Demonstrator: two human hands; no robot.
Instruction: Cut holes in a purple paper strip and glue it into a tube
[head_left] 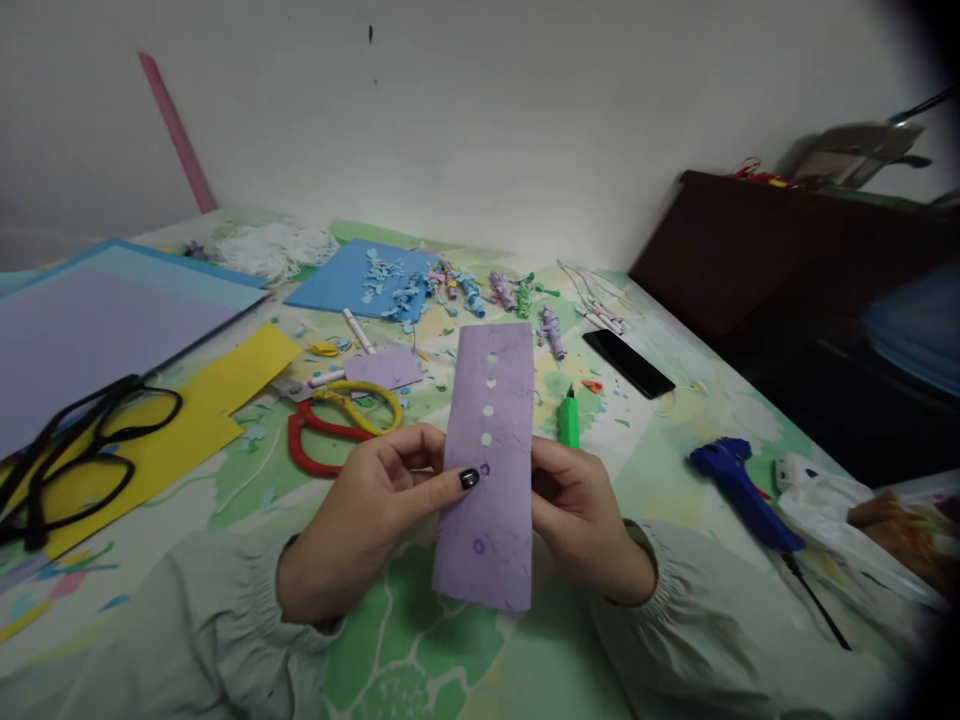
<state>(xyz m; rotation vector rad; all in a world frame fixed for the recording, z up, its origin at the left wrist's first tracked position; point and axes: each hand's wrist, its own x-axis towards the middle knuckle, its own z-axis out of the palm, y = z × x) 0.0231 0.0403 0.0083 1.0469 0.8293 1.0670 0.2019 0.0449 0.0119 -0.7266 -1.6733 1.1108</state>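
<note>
A purple foam strip with a column of round holes and ring marks is held upright in front of me. My left hand pinches its left edge, the thumb lying on the front near a ring mark. On the right edge, my right hand grips the strip with its fingers partly hidden behind it. Just beyond my right hand lies a green utility knife. Scissors with red and yellow handles rest beyond my left hand.
Black glasses lie on yellow sheets at left, near a lilac sheet. At the back are a blue sheet and small curled-foam figures. A phone and blue glue gun lie at right.
</note>
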